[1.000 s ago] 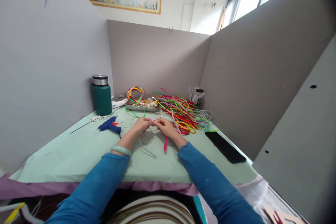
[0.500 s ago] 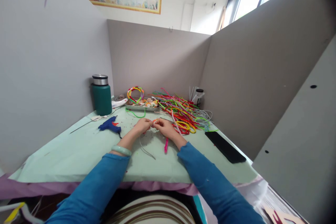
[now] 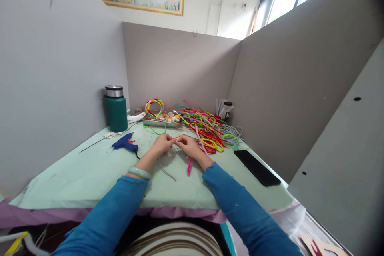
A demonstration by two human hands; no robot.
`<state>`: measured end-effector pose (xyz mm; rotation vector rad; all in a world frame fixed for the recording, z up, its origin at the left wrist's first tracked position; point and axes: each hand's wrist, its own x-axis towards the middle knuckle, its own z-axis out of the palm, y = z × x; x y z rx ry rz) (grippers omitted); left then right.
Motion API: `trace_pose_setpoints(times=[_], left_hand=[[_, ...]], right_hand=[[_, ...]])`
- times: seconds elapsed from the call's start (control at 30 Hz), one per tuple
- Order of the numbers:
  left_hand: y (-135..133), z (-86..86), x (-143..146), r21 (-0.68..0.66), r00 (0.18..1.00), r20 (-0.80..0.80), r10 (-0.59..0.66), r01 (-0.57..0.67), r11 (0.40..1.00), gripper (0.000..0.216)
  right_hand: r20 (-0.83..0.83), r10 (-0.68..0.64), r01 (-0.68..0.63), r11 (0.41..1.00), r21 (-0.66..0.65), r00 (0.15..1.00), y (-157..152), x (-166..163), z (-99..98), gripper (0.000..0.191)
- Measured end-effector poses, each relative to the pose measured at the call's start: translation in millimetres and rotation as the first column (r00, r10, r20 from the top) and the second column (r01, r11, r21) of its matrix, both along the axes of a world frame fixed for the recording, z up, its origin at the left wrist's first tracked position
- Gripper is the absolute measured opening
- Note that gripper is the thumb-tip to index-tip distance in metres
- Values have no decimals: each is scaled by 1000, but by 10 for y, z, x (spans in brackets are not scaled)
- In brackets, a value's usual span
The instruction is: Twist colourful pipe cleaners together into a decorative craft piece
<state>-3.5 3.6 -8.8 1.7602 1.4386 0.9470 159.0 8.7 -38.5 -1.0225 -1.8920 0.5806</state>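
Observation:
My left hand (image 3: 162,145) and my right hand (image 3: 189,145) are close together above the middle of the table, fingertips pinched and almost meeting. A small bit of orange pipe cleaner (image 3: 177,138) shows between the fingers; the fingers hide most of it. Beneath my right hand, the end of a bright pink pipe cleaner (image 3: 189,167) sticks out toward me. A thin grey wire (image 3: 168,173) trails from under my left hand over the green table cover (image 3: 99,184). Whether pink piece and wire join the orange bit is hidden.
Behind my hands lie a metal tray (image 3: 163,124) of small pieces, a ring of coloured pipe cleaners (image 3: 155,108) and a loose heap of pipe cleaners (image 3: 207,124). A blue glue gun (image 3: 125,142) and green bottle (image 3: 116,113) are left, a black phone-like slab (image 3: 257,168) right.
My fingers have shifted slightly, and a bit more orange shows between them. The grey wire's free end has moved a little to the left. Everything else stays put.

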Motion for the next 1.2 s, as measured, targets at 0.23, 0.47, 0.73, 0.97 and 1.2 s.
trace_pose_setpoints(times=[0.23,0.47,0.73,0.97,1.2], left_hand=[[47,-4,-26,238,996,-78,-30,48,970,20],[74,-3,-24,285,974,-224,-18,83,955,25],[146,-73,-28,365,930,-352,-106,240,899,28],[159,-72,-33,386,950,-289,-117,228,894,22],[104,-41,-26,334,945,-316,-82,192,923,28]], right_hand=[[-30,8,-9,1000,-16,1000,17,5,-6,24],[-100,-19,14,999,-51,995,31,14,3,17],[-127,-46,37,997,-74,991,16,43,40,14],[-159,-24,14,998,-65,987,38,41,16,14],[-157,-27,20,999,-50,987,56,39,-3,17]])
